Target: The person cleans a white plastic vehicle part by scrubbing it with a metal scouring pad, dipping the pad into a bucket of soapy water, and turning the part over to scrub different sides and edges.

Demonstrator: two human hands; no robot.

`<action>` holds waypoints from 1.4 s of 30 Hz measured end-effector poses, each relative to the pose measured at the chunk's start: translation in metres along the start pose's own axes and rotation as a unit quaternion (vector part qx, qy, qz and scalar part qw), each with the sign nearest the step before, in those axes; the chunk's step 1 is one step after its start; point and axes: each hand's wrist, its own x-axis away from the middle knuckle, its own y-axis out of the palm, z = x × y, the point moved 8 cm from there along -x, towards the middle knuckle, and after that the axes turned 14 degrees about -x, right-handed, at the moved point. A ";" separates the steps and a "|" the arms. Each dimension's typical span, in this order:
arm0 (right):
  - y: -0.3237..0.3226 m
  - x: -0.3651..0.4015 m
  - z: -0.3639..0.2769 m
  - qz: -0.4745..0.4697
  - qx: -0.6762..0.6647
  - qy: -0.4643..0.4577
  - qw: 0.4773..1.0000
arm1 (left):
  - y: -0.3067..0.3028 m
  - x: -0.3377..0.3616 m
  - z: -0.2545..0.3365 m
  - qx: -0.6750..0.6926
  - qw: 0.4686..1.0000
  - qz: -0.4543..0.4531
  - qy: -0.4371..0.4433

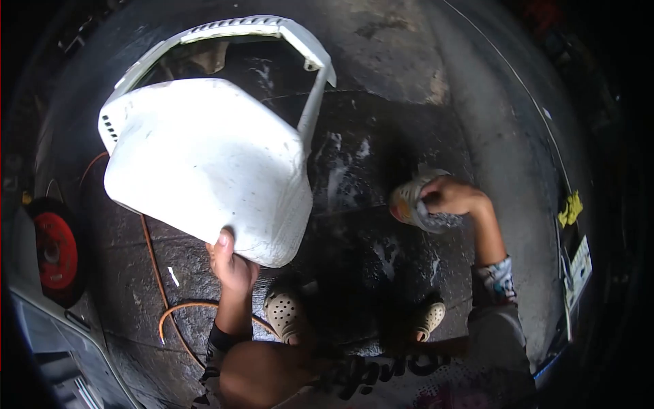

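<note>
White panel (pixel 204 157): long axis near-far, framed end far | left hand (pixel 235 268): clasping near edge | right hand (pixel 449 195): at tub (pixel 403 203), grip unclear | contents: indistinct

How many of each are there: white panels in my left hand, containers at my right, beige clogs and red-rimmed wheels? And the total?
White panel in left hand: 1
Container at right hand: 1
Beige clogs: 2
Red-rimmed wheel: 1
Total: 5
</note>
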 end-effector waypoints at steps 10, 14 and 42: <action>-0.007 -0.001 -0.266 0.444 -0.057 -0.452 0.772 | 0.030 -0.030 0.020 0.325 0.942 -0.082 -0.033; 0.033 -0.054 -0.264 0.596 -0.160 -0.402 0.676 | 0.032 -0.045 -0.011 0.216 0.965 0.103 -0.104; 0.025 -0.050 -0.319 0.523 0.112 -0.473 0.701 | 0.018 0.032 -0.080 0.198 0.959 -0.131 -0.155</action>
